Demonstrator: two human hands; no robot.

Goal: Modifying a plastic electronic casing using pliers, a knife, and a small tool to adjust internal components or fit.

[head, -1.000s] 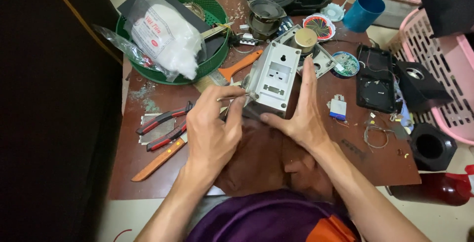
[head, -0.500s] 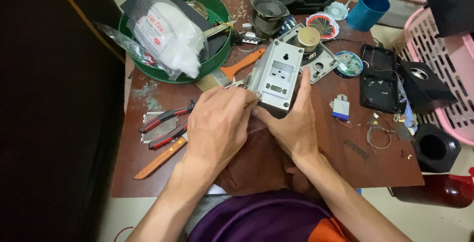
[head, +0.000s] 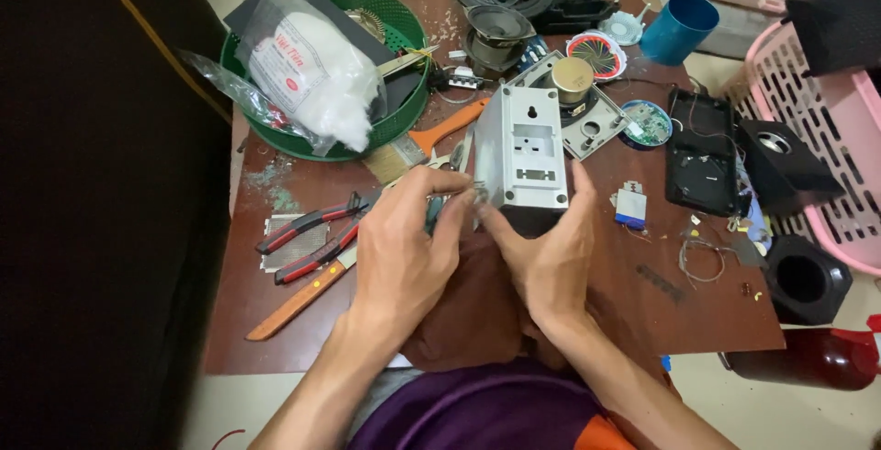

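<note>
A grey plastic speaker housing [head: 525,152] stands upright near the middle of the brown table [head: 642,303], its back panel facing me. My right hand [head: 551,253] grips its lower end from below and the right side. My left hand [head: 404,248] pinches a small tool with a dark handle [head: 433,213] against the housing's lower left corner; the tool's tip is hidden by my fingers. A brown cloth [head: 477,308] lies under both hands.
Red-handled pliers [head: 307,230] and an orange-handled tool [head: 294,303] lie left. A green basket [head: 404,101] holds a white bag. Speaker drivers [head: 496,33], a blue cup [head: 677,28], black speaker boxes [head: 789,170] and a pink basket [head: 849,138] crowd the back and right.
The grey housing has been turned from tilted to upright. My left hand has shifted to its lower left corner, and my right hand has slid under its base.
</note>
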